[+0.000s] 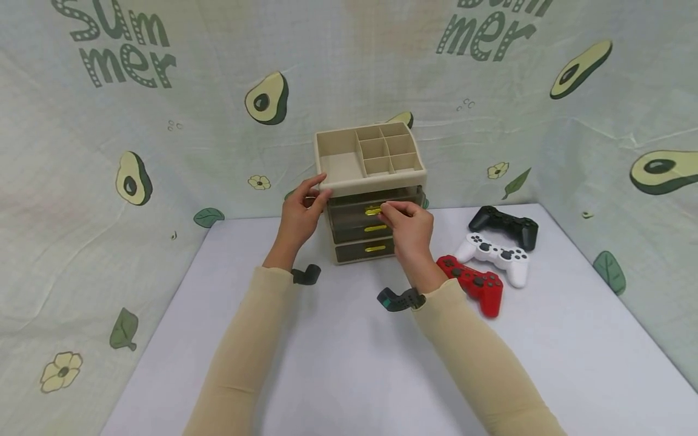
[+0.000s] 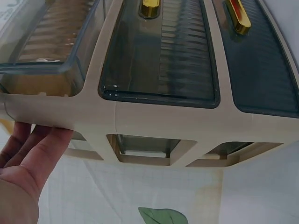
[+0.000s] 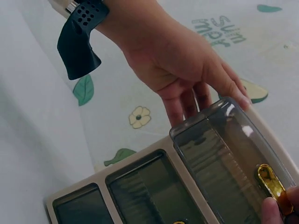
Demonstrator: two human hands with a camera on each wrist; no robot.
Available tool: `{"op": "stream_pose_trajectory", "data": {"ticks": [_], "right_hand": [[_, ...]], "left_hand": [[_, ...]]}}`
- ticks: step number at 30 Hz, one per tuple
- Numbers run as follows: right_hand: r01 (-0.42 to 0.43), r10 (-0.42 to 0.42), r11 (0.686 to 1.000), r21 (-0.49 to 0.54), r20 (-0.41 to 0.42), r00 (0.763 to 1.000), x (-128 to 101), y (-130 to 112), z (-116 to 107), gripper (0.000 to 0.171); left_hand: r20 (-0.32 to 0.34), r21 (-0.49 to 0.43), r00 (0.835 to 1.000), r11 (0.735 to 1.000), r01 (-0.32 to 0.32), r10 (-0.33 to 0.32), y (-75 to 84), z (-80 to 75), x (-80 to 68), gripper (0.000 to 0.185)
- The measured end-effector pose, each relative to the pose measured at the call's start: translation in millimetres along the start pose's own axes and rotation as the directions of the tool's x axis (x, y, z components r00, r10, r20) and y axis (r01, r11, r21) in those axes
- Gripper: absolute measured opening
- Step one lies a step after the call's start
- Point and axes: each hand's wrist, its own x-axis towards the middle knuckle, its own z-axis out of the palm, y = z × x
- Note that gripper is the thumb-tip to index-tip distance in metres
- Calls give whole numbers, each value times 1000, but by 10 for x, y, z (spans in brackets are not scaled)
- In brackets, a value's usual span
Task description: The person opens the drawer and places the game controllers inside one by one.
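Note:
A beige drawer organizer (image 1: 371, 180) with a divided top tray stands at the back of the white table (image 1: 349, 363). It has three smoky drawers with gold handles. My left hand (image 1: 322, 188) braces its left side, thumb on the top rim and straight fingers (image 3: 187, 100) flat against the side wall (image 2: 154, 121). My right hand (image 1: 384, 210) pinches the gold handle (image 3: 271, 182) of the top drawer (image 3: 229, 154). That drawer sticks out a little from the frame, while the two lower drawers sit flush.
Three game controllers lie to the right of the organizer: black (image 1: 504, 225), white (image 1: 496, 254) and red (image 1: 474, 284), the red one close to my right wrist. An avocado-print cloth (image 1: 163, 151) hangs behind and at both sides.

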Motion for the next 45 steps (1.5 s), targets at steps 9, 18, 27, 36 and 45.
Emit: {"op": "stream_pose_trajectory", "data": {"ticks": [9,18,27,36,45], "right_hand": [[4,-5,1000,22,19,1000,-77,-37,-69,12],[17,-18,999,29,55,998,-136,-52,-147,17],[14,-14,1000,2,66,998,-206,-72,-222,20],[9,-5,998,-56,79,997,-296,-83,-299,24],[3,1,998,-69,60,998,-387,-135,-318,22]], "left_hand": [[2,-2,1000,1000,-13,13,-15,12,-4,49],[-15,13,1000,1000,-10,11,-22,10,-5,48],[-9,7,1000,1000,-7,7,-23,26,-10,49],[-27,22,999,999,-28,28,-34,31,-24,48],[-33,26,998,999,-45,46,-45,38,-14,49]]}}
